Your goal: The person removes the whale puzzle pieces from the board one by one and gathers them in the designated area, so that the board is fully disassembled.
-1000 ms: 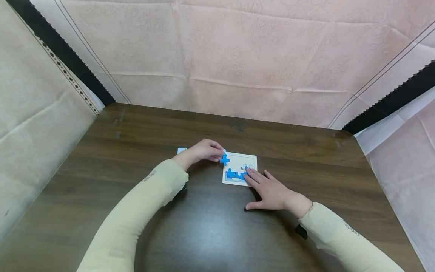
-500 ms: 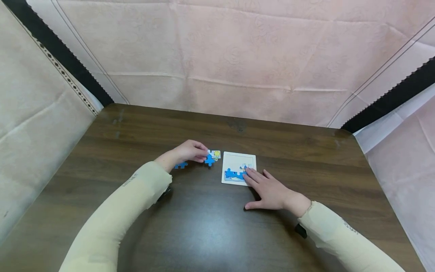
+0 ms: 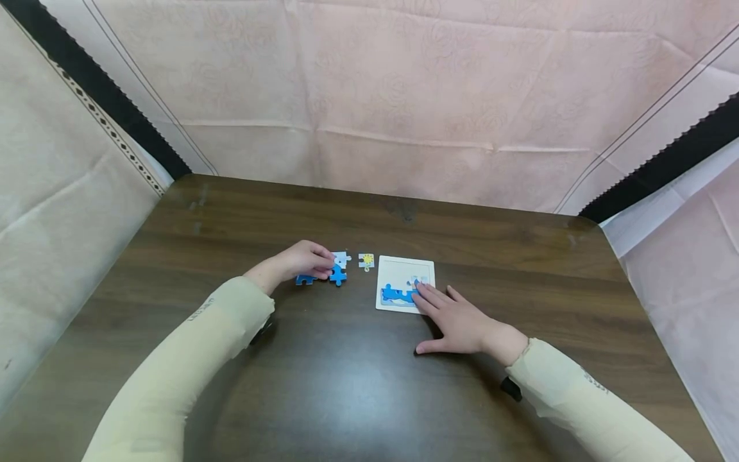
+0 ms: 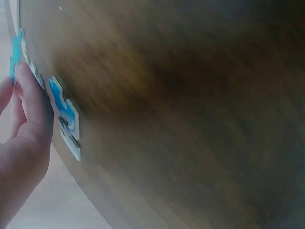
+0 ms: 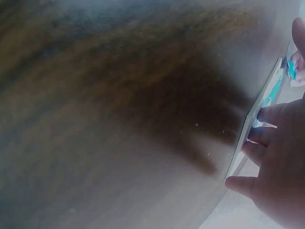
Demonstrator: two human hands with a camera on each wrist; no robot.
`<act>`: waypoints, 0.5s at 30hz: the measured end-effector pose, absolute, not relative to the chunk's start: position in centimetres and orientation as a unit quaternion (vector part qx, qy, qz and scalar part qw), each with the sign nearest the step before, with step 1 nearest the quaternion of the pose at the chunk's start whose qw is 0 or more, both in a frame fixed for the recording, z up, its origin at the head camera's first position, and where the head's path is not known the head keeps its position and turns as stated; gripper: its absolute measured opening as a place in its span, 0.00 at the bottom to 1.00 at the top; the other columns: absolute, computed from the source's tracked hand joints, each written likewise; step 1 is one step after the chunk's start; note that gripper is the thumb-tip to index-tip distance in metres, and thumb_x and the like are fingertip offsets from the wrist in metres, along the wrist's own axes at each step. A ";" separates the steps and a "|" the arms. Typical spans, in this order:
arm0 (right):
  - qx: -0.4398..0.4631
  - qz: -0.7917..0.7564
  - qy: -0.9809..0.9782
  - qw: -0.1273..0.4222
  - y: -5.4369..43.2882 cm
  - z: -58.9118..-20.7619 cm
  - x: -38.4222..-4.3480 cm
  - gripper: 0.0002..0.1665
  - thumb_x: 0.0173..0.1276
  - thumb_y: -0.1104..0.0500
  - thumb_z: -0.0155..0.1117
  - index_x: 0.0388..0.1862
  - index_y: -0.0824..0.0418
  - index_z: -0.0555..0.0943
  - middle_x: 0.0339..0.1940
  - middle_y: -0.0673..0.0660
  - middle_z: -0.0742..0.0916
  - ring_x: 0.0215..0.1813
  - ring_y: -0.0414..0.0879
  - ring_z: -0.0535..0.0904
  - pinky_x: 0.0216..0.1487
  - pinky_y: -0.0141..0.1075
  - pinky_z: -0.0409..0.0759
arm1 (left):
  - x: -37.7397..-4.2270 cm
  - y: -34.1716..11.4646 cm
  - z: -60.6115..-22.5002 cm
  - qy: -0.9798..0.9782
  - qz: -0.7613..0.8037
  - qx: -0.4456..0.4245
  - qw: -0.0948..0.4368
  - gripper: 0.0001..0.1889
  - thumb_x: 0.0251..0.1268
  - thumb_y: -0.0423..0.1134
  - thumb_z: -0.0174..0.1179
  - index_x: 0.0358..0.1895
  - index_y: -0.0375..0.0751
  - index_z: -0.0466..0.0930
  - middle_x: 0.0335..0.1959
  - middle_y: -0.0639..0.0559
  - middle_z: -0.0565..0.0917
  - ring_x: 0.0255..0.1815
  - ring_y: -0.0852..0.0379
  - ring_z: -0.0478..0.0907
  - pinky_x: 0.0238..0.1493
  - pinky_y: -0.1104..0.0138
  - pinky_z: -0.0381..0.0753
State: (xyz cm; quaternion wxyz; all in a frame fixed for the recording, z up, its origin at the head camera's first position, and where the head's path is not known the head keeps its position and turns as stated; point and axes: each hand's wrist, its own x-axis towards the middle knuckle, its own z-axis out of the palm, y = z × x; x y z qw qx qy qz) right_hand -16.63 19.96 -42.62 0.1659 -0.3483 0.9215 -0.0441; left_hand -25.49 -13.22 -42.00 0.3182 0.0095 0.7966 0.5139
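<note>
Between thumb and fingers my left hand [image 3: 303,260] pinches a blue jigsaw piece [image 3: 337,276], above the table left of the puzzle tray; the left wrist view shows the same blue piece [image 4: 16,55] at the fingertips. My right hand [image 3: 458,324] has its fingers spread, fingertips resting on the lower right of the white puzzle tray [image 3: 398,265]. Joined blue pieces [image 3: 397,295] lie along the tray's lower part, partly hidden by those fingers. A piece with a yellow sun [image 3: 366,260] lies between the left hand and the tray.
A pale piece [image 3: 342,258] lies just behind the held one. Another blue piece [image 3: 305,280] sits under the left wrist. The brown wooden table [image 3: 358,378] ends at a pale cloth [image 3: 404,96] hung behind it.
My left hand has moved left from the tray's upper left corner, carrying the blue piece away and uncovering the sun piece. My right hand stays on the tray.
</note>
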 end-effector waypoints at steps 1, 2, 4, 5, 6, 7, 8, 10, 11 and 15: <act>-0.348 -0.044 0.922 0.165 19.9 -42.6 -16.6 0.57 0.56 0.26 0.54 0.74 0.58 0.53 0.77 0.58 0.54 0.77 0.52 0.47 0.73 0.60 0.47 | -25.5 -13.4 -42.0 0.798 0.510 0.011 0.319 0.17 0.67 0.34 0.54 0.56 0.28 0.73 0.43 0.42 0.80 0.31 0.63 0.81 0.43 0.69 0.83; -0.348 -0.044 0.922 0.165 19.9 -42.6 -16.6 0.57 0.56 0.26 0.54 0.74 0.58 0.53 0.77 0.58 0.54 0.77 0.52 0.48 0.73 0.60 0.47 | -25.4 -13.5 -42.1 0.800 0.508 0.010 0.320 0.17 0.67 0.33 0.54 0.55 0.28 0.74 0.43 0.42 0.81 0.31 0.63 0.81 0.42 0.69 0.83; -0.348 -0.045 0.922 0.165 19.9 -42.6 -16.7 0.57 0.56 0.26 0.54 0.74 0.58 0.53 0.77 0.58 0.54 0.77 0.52 0.48 0.73 0.60 0.47 | -25.3 -13.7 -42.1 0.804 0.500 0.013 0.321 0.16 0.66 0.33 0.55 0.55 0.28 0.74 0.42 0.42 0.82 0.30 0.63 0.81 0.41 0.70 0.83; -0.348 -0.044 0.922 0.164 20.0 -42.6 -16.7 0.57 0.56 0.26 0.54 0.74 0.58 0.53 0.77 0.58 0.54 0.77 0.52 0.48 0.73 0.60 0.48 | -25.3 -13.7 -42.0 0.807 0.496 0.015 0.321 0.16 0.66 0.33 0.55 0.54 0.28 0.74 0.41 0.42 0.82 0.30 0.63 0.81 0.41 0.70 0.83; -0.348 -0.043 0.922 0.164 20.0 -42.6 -16.7 0.57 0.56 0.26 0.54 0.74 0.58 0.53 0.77 0.58 0.54 0.77 0.52 0.48 0.72 0.61 0.48 | -25.3 -13.8 -42.0 0.809 0.492 0.016 0.321 0.16 0.66 0.33 0.55 0.54 0.27 0.75 0.40 0.42 0.82 0.30 0.63 0.81 0.41 0.69 0.83; -0.348 -0.043 0.922 0.164 20.0 -42.6 -16.7 0.57 0.56 0.26 0.54 0.74 0.58 0.53 0.77 0.58 0.54 0.77 0.53 0.48 0.72 0.60 0.48 | -25.3 -13.8 -42.0 0.812 0.487 0.019 0.320 0.16 0.66 0.33 0.55 0.54 0.27 0.75 0.40 0.42 0.82 0.29 0.63 0.81 0.41 0.69 0.83; -0.349 -0.043 0.922 0.164 20.0 -42.6 -16.7 0.57 0.56 0.26 0.54 0.74 0.58 0.53 0.77 0.58 0.54 0.77 0.52 0.48 0.73 0.60 0.48 | -25.4 -13.8 -42.0 0.815 0.483 0.022 0.319 0.16 0.66 0.32 0.55 0.54 0.26 0.75 0.39 0.43 0.83 0.28 0.63 0.81 0.41 0.69 0.84; -0.349 -0.043 0.922 0.163 20.0 -42.6 -16.7 0.57 0.56 0.26 0.54 0.74 0.58 0.53 0.77 0.58 0.54 0.77 0.53 0.48 0.73 0.60 0.48 | -25.4 -13.8 -42.0 0.822 0.474 0.028 0.315 0.15 0.66 0.32 0.55 0.53 0.26 0.75 0.37 0.44 0.83 0.27 0.64 0.80 0.40 0.69 0.84; -0.349 -0.044 0.922 0.163 20.0 -42.6 -16.7 0.57 0.56 0.26 0.54 0.74 0.58 0.53 0.77 0.58 0.54 0.77 0.53 0.48 0.73 0.60 0.48 | -25.3 -13.8 -42.0 0.825 0.470 0.032 0.313 0.15 0.65 0.32 0.55 0.52 0.26 0.76 0.36 0.44 0.83 0.27 0.63 0.79 0.40 0.68 0.84; -0.350 -0.046 0.921 0.163 20.0 -42.7 -16.6 0.57 0.57 0.27 0.54 0.74 0.58 0.53 0.77 0.58 0.54 0.77 0.53 0.48 0.72 0.60 0.48 | -25.2 -13.6 -41.9 0.833 0.460 0.040 0.304 0.14 0.64 0.30 0.56 0.50 0.24 0.76 0.32 0.46 0.83 0.25 0.63 0.78 0.38 0.68 0.84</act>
